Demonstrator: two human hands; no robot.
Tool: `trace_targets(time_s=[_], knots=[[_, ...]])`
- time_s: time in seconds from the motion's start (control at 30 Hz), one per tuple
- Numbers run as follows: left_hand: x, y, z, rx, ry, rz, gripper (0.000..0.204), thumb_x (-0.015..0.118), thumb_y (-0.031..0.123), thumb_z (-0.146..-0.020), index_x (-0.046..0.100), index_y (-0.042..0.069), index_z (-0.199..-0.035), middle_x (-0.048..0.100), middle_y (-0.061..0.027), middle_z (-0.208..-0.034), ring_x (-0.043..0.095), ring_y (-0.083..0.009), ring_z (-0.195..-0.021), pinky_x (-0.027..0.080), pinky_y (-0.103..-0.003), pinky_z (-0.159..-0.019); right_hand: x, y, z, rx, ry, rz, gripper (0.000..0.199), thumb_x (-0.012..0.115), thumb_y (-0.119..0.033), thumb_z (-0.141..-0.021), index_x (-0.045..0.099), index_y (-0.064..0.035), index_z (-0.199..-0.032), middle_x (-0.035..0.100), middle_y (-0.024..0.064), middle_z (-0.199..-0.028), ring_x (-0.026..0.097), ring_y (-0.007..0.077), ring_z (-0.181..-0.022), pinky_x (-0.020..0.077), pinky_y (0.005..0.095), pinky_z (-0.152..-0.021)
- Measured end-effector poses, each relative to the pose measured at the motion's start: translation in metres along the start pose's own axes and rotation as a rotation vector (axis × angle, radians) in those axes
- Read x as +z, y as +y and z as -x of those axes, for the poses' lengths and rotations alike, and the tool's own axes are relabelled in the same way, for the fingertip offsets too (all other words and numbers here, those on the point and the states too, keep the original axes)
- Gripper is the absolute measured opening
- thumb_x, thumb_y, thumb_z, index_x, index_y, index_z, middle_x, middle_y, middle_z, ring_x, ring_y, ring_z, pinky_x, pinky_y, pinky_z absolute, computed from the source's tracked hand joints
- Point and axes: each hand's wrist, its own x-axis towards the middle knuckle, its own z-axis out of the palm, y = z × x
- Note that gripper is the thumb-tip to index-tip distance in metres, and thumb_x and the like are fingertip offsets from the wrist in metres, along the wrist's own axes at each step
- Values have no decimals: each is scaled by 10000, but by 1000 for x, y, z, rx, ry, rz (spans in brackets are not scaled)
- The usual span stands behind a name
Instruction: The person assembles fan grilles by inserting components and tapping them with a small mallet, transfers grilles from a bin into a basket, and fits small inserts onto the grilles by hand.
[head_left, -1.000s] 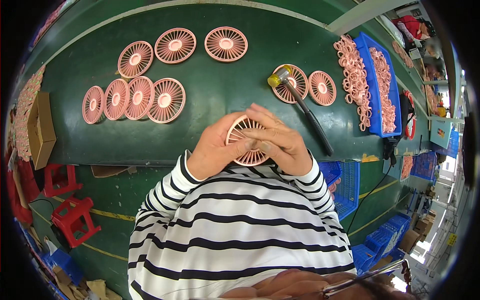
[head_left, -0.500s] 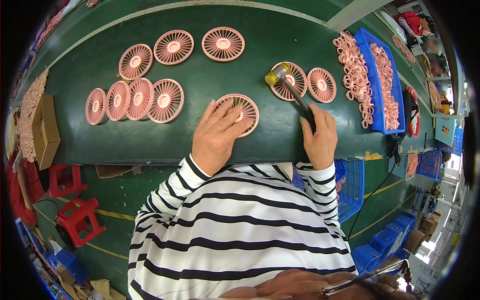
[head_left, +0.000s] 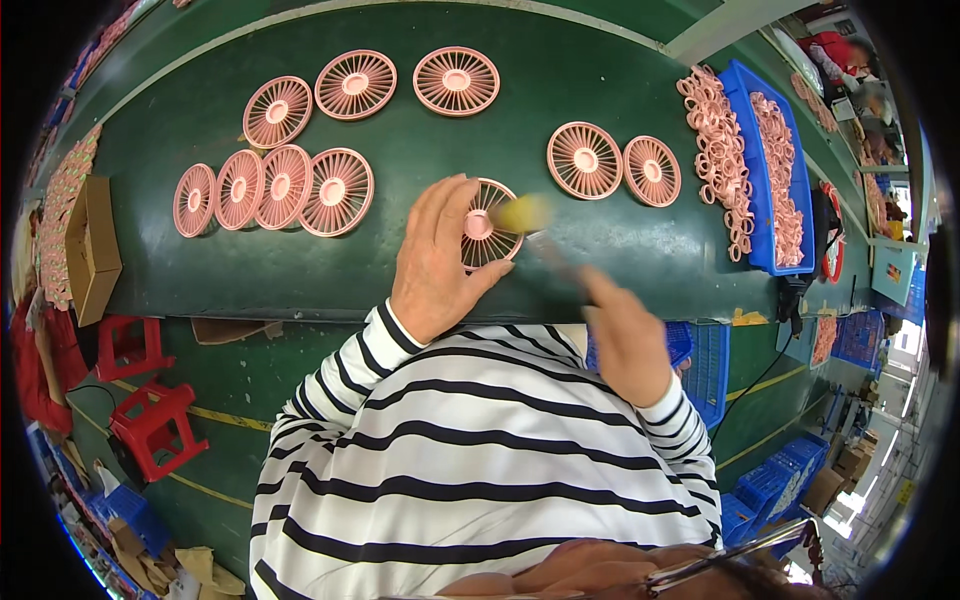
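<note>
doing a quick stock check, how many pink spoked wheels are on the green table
10: four wheels in the left row, three farther back, two toward the right, one held by the left hand.

Your station is in a factory workshop. Identify it by the long green workbench, the rows of matching pink spoked wheels on it, the mallet, and the loose pink rings heaped beside a filled blue bin. Around you, note the yellow lines on the green floor, red plastic stools, stacked blue crates and, at far left, another person in red.
</note>
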Motion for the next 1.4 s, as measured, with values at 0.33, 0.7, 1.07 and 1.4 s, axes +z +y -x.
trace_targets(time_s=[0.33,0.7,1.07,1.4], knots=[[-2,1,4,-61,-25,22,943,821,95,-621,303,-7,-1403,460,-209,-1301,440,-392,-1210,391,-444,-1006,-6,-9,-18,-245,155,58,503,575,26,-827,487,-13,-1321,634,205,-949,600,325,-701,497,366,-641],[0,-5,7,-68,40,21,1115,846,116,-627,127,4,-1473,461,-200,-1343,472,-359,-1205,384,-424,-1017,0,-14,-23,-111,128,-55,470,573,-29,-871,520,-110,-1331,620,201,-802,587,366,-635,490,391,-597],[-45,-14,-5,-272,50,548,595,733,151,-798,470,-32,-1300,532,-158,-1288,488,-233,-1230,374,-361,-1047,8,7,-13,-19,-63,-134,389,576,-128,-894,549,-104,-1282,641,211,-838,621,396,-717,507,421,-646],[-47,-55,-137,83,-177,-279,964,765,469,-688,301,86,-1442,274,-295,-1459,245,-449,-1369,225,-495,-1121,33,12,-12,-54,-100,-52,330,546,-221,-915,571,-131,-1232,657,211,-853,623,406,-728,501,475,-644]])
